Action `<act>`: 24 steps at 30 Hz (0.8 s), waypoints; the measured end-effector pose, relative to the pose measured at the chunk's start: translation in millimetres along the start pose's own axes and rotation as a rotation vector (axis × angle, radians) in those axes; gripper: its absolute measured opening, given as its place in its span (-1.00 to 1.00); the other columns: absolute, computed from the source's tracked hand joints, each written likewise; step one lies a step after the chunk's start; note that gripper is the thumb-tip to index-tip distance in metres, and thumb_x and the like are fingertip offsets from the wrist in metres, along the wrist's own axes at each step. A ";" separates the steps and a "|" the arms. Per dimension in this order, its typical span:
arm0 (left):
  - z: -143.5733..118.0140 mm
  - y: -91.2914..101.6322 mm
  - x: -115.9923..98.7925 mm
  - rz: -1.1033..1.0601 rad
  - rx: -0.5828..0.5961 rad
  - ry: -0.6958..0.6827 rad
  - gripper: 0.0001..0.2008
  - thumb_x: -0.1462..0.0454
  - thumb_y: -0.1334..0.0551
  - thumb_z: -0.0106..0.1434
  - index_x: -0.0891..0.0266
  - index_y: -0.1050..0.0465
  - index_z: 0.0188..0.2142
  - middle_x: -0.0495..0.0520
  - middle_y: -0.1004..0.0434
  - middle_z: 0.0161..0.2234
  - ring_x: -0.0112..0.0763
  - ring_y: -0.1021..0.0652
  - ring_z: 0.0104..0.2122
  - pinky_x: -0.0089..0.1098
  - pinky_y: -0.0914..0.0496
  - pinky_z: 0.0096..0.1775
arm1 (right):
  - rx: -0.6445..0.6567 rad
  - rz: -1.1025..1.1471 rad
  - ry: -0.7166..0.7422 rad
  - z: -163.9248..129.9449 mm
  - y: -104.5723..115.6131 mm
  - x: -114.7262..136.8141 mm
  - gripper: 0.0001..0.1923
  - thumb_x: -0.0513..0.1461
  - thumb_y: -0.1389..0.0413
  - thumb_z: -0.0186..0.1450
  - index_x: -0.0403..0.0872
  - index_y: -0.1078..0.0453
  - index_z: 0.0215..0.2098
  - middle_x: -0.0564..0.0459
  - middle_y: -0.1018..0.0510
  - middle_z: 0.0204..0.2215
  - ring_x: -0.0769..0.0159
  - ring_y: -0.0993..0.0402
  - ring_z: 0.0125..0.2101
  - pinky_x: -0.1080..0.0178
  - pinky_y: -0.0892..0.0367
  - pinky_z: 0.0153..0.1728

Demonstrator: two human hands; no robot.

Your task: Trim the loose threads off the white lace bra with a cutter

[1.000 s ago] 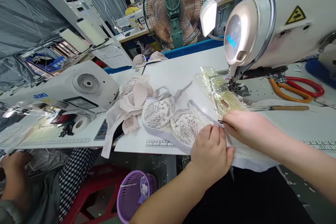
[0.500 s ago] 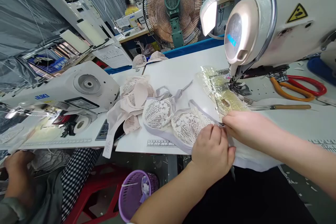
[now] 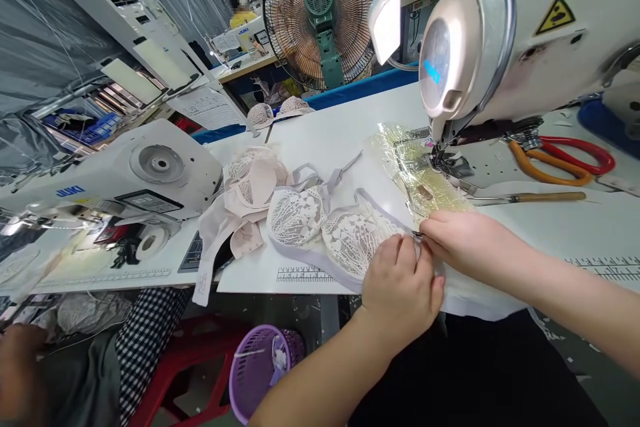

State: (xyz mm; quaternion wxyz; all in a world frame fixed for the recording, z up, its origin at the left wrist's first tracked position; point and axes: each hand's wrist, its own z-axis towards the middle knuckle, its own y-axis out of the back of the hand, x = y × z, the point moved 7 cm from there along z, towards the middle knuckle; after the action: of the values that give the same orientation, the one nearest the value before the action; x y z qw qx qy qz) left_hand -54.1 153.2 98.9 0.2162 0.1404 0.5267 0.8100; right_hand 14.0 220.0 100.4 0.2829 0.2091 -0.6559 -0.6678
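Both hands, left hand and right hand, are pinching the lace bra edge before the sewing machine; the next move calls for feeding it toward the needle.

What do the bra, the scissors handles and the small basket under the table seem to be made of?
Bra: white lace with grey fabric edging, matte; an openwork flower pattern shows. Both the left hand and the right hand pinch its edge.
Scissors handles: probably glossy plastic, red and orange.
Basket: likely purple plastic, with a slotted wall.
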 end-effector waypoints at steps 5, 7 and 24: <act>0.2 -0.8 0.5 0.007 0.013 0.005 -0.57 0.16 -0.02 0.23 0.35 -0.34 0.00 0.25 -0.40 -0.07 -0.13 -0.37 -0.05 -0.16 -0.33 -0.04 | -0.007 -0.008 0.025 -9.4 3.0 -4.9 -0.83 -0.41 0.08 0.12 -0.09 -0.16 -0.58 0.14 -0.15 -0.64 0.41 -0.07 -0.64 0.31 0.16 -0.61; 0.4 -0.7 0.4 0.014 0.018 0.001 -0.58 0.15 -0.03 0.23 0.34 -0.35 -0.01 0.25 -0.40 -0.07 -0.13 -0.37 -0.05 -0.17 -0.33 -0.04 | 0.034 -0.020 0.009 -13.6 3.0 -7.8 -0.83 -0.43 0.08 0.11 -0.09 -0.16 -0.58 0.14 -0.16 -0.64 0.41 -0.09 -0.63 0.32 0.14 -0.61; 1.3 -0.6 0.5 0.043 0.001 -0.005 -0.58 0.16 -0.08 0.20 0.33 -0.35 -0.01 0.23 -0.41 -0.08 -0.14 -0.37 -0.04 -0.19 -0.33 -0.02 | 0.038 0.045 -0.030 -15.5 6.3 -9.9 -0.83 -0.43 0.07 0.12 -0.11 -0.22 -0.56 0.08 -0.26 -0.61 0.38 -0.18 -0.60 0.31 0.09 -0.59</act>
State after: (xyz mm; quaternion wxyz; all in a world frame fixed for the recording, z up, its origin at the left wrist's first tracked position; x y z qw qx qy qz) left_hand -53.8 154.7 98.9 0.2001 0.1537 0.5233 0.8139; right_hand 32.3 214.8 104.9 0.2838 0.1898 -0.6772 -0.6518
